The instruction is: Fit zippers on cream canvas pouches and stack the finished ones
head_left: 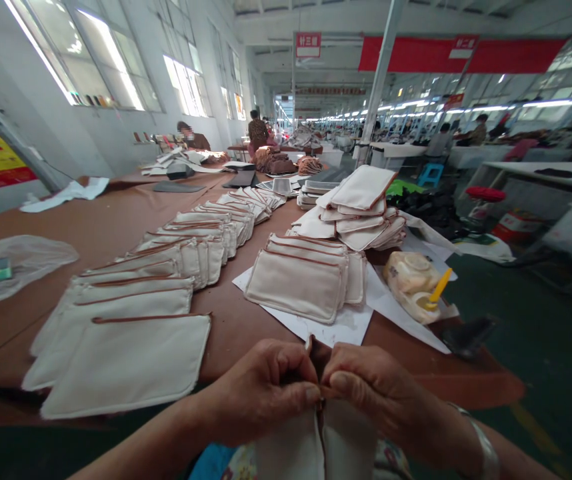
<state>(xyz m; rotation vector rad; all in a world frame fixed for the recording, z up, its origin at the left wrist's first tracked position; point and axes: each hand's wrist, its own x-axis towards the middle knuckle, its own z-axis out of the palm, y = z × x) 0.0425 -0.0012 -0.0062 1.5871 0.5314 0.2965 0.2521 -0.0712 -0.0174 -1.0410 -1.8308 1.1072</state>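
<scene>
Canvas pouch [316, 443] sits pinched at its top edge between my left hand [261, 390] and right hand [373, 393], both closed tight, just below the counter [116, 220] edge. I judge I'm working its zipper end; next calls for a steady pull along the opening.

Both forearms come up from the bottom edge and meet at the centre, bare to the wrist. The left hand [266, 390] is curled into a loose fist, knuckles up, thumb pressed forward. The right hand [371, 390] mirrors it — thumb tip against the left thumb, fingers folded under — with a pale bangle [486, 450] on its wrist.
</scene>
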